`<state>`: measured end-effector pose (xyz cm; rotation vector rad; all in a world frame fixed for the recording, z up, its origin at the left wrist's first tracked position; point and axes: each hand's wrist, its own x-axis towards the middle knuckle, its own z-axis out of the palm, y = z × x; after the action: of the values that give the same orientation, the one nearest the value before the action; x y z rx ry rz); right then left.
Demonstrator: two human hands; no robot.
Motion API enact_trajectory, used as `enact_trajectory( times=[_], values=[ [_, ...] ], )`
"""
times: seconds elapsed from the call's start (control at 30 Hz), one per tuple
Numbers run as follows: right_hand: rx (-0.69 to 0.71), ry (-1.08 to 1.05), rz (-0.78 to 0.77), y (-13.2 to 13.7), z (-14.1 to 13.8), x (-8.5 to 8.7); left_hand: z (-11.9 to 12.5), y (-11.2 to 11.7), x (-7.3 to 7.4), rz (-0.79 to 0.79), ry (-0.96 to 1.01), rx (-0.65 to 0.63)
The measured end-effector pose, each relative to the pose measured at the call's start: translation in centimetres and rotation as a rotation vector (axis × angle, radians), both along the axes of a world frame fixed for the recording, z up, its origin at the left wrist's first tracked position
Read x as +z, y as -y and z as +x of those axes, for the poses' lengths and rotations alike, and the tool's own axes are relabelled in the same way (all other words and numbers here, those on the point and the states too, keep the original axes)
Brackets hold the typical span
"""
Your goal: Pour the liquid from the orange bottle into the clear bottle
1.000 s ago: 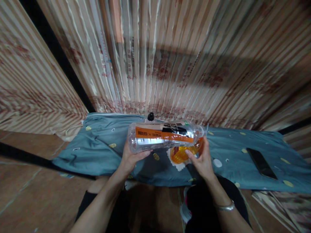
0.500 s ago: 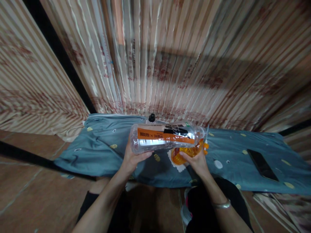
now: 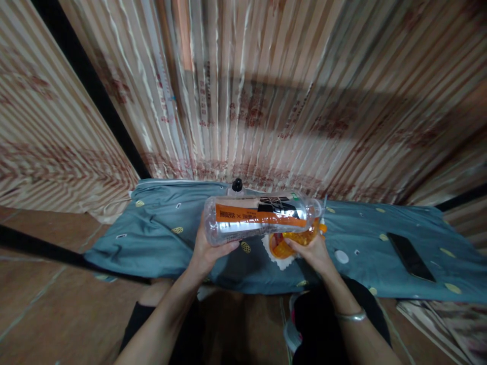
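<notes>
A large clear plastic bottle (image 3: 258, 217) with an orange, black and silver label lies nearly level in the air, its neck toward the right. My left hand (image 3: 211, 251) is closed round its base end. Below the neck, my right hand (image 3: 310, 251) grips an orange bottle (image 3: 281, 246) with an orange top part at its right side. The clear bottle hides part of the orange one, and I cannot tell whether the two touch. Under the orange bottle shows a white scalloped cloth or paper (image 3: 283, 263).
Blue-green sheet (image 3: 152, 243) with yellow prints covers the low bed-like surface. A phone (image 3: 411, 257) and a white round disc (image 3: 341, 257) lie at the right. Behind the clear bottle stands a black-topped container (image 3: 237, 185). A striped curtain (image 3: 266, 101) hangs behind; a black pole (image 3: 91, 86) slants at left.
The clear bottle has lowered very slightly, and the orange bottle has shifted a touch along with my right hand. Both hands keep their hold.
</notes>
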<state>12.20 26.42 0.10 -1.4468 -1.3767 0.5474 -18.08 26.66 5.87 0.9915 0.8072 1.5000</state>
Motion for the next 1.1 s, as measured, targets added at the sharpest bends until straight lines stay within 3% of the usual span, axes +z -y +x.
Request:
enact_trajectory(
  times=[0.33,0.53,0.73,1.1],
  values=[
    [0.017,-0.038,-0.044,0.0,0.2,-0.8,-0.1,-0.1,-0.9,0.007,-0.034,-0.015],
    [0.003,-0.048,-0.044,-0.4,0.3,-1.5,0.4,0.0,0.2,-0.043,0.011,-0.058],
    [0.077,-0.069,-0.021,-0.6,0.1,-1.3,0.7,-0.3,0.9,-0.052,0.048,-0.054],
    [0.049,-0.073,-0.033,-0.5,-0.1,-1.1,0.6,-0.4,0.9,-0.049,0.066,-0.070]
  ],
)
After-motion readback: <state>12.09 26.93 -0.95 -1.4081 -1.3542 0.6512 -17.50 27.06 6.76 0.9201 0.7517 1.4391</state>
